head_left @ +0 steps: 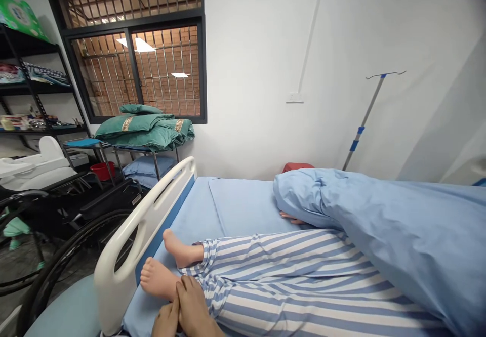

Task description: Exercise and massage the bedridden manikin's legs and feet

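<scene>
A figure in blue-and-white striped trousers (281,261) lies on the bed, bare feet toward the footboard. At the bottom of the head view, both my hands are at the nearer foot (159,279). My right hand (194,306) is closed over its ankle, beside the trouser cuff. Just left of it, my left hand (166,319) is closed at the heel, its fingertips partly hidden. The farther foot (182,250) rests on the sheet, toes up. A light blue quilt (372,215) is folded back over the upper legs, and some fingers (291,218) show under its edge.
A cream footboard (144,225) borders the bed on the left, with a black wheelchair (83,210) beyond it. Green folded bedding (148,129) lies on a stand below the window. An IV pole (362,124) rises behind the bed, near a red object (298,166).
</scene>
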`<state>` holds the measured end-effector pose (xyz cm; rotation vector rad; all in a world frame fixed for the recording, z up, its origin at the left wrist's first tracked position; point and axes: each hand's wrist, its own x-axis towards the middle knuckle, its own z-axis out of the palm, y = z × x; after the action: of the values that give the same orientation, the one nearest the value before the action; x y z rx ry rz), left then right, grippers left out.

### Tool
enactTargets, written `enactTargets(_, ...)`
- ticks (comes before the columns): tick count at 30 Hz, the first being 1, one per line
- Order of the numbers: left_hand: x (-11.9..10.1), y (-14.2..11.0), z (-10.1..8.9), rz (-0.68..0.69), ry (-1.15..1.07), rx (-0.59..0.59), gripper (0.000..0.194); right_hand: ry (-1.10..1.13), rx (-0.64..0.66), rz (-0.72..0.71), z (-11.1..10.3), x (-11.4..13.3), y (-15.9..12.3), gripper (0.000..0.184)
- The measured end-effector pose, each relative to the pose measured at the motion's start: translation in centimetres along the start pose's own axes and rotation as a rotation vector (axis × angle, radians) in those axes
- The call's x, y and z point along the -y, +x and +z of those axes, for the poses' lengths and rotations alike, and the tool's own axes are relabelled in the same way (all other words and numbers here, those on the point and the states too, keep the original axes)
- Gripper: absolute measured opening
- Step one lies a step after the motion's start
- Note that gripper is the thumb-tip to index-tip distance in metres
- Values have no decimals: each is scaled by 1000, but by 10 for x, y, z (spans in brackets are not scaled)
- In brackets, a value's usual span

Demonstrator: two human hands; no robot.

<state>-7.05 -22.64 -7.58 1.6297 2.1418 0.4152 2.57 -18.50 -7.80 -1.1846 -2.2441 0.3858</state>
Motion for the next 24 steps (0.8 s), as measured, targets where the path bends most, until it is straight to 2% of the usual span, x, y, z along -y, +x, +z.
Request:
enactTargets(2,-6,1,-18,47,27,-78,29,61,-41,7,-4,0,-7,22)
enactTargets(6,-24,16,-57,59,85,-218,30,160,-83,79,-17,-3,19,34)
enactTargets(10,-38,45,-89,72,217,-464,33,151,0,100,-17,-14,50,50)
enactTargets(12,-38,67,-96,112,281,-512,35,96,47,110,-11,-18,63,60)
enactTargets(15,-34,103,-96,180,431,-464,39,-25,146,150,-1,-22,81,71)
enactTargets(19,-30,139,-92,200,543,-308,38,-169,239,191,8,-26,103,80)
enactTargets(24,-36,165,-96,184,683,-150,33,-190,320,234,14,-42,119,61)
